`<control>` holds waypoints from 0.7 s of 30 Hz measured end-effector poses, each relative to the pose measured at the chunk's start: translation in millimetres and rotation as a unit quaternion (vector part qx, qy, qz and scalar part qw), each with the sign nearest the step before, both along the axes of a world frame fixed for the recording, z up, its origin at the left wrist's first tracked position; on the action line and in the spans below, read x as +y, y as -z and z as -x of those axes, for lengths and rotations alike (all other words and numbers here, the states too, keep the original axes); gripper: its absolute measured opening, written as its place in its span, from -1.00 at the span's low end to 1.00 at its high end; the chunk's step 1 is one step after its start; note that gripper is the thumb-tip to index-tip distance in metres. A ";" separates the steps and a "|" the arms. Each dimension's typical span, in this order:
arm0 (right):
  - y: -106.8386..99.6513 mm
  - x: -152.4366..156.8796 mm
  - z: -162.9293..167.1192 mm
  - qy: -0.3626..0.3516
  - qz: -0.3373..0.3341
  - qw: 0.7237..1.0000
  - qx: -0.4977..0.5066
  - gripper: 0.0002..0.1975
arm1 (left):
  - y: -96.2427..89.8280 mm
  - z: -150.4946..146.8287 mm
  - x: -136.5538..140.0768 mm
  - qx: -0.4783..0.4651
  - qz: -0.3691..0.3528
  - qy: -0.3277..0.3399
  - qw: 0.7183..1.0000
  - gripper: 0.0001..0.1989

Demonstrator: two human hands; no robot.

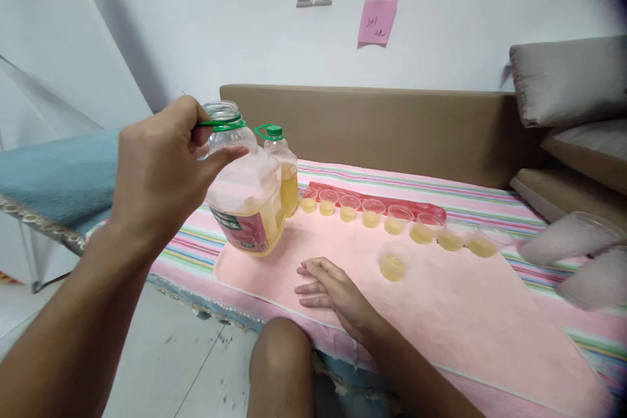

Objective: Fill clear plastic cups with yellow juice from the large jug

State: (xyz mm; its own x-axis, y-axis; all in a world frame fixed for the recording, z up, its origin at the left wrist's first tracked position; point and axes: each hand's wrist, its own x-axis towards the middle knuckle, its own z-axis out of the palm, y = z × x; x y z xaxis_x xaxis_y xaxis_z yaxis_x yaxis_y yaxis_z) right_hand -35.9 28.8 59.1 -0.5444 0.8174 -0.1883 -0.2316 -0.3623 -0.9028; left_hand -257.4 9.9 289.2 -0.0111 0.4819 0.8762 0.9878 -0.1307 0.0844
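1. Head view shows your left hand (159,170) raised in front of you, the arm coming up from the lower left, with the fingers closed around the green handle ring at the neck of the big bottle (245,189).
2. Your right hand (333,290) lies flat and open on the pink towel (441,313), palm down, fingers stretched toward the left and holding nothing.
3. Your big bottle is clear plastic, has no cap on its mouth, and leans a little; its bottom edge is at the left corner of the towel, but you cannot tell if it touches the cloth.
4. Yellow liquid fills only its lower part, and a pink label is on the side.
5. Just behind it stands a small bottle (284,170) with a green cap.
6. One row of small cups (372,212) with yellow liquid runs to the right along a red tray (392,199), and a single cup (392,266) stands apart, near your right hand.
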 end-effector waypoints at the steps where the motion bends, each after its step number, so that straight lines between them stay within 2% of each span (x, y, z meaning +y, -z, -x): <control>1: -1.4 -0.6 -4.3 -0.008 -0.006 1.000 -0.021 -0.11 | 3.7 5.3 2.9 -0.002 0.014 -0.001 1.000 -0.43; 5: -9.6 -3.2 -24.6 -0.036 -0.019 0.997 -0.065 -0.09 | 22.1 22.2 13.5 -0.022 0.075 -0.017 0.997 -0.47; 8: -13.5 -8.0 -38.2 -0.065 -0.036 0.995 -0.060 -0.15 | 37.5 33.6 20.8 -0.029 0.117 -0.037 0.992 -0.49; 12: -12.9 -15.8 -47.0 -0.088 -0.066 0.993 -0.037 -0.28 | 52.1 42.8 29.9 -0.006 0.130 -0.035 0.991 -0.51; 16: -15.7 -12.4 -56.4 -0.082 -0.105 0.990 -0.050 -0.32 | 56.6 39.7 35.7 0.034 0.136 -0.026 0.990 -0.57; 19: -26.0 2.8 -80.6 -0.012 -0.200 0.971 -0.127 -0.43 | 60.0 35.2 35.5 0.044 0.147 -0.014 0.988 -0.59; 20: -30.0 9.7 -92.7 0.035 -0.252 0.952 -0.171 -0.48 | 61.7 34.9 35.1 0.044 0.149 -0.011 0.988 -0.59; 21: -33.6 17.0 -106.0 0.098 -0.310 0.919 -0.221 -0.54 | 63.3 35.6 35.0 0.040 0.150 -0.008 0.988 -0.60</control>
State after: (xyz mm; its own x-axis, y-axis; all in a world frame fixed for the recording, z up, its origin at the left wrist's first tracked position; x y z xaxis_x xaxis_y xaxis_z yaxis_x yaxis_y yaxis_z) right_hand 70.1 45.8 92.6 -0.3568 0.9167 0.1799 0.2017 0.2637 -0.9433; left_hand -292.9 44.9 225.8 0.0434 0.7204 0.6922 0.9946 -0.0966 0.0382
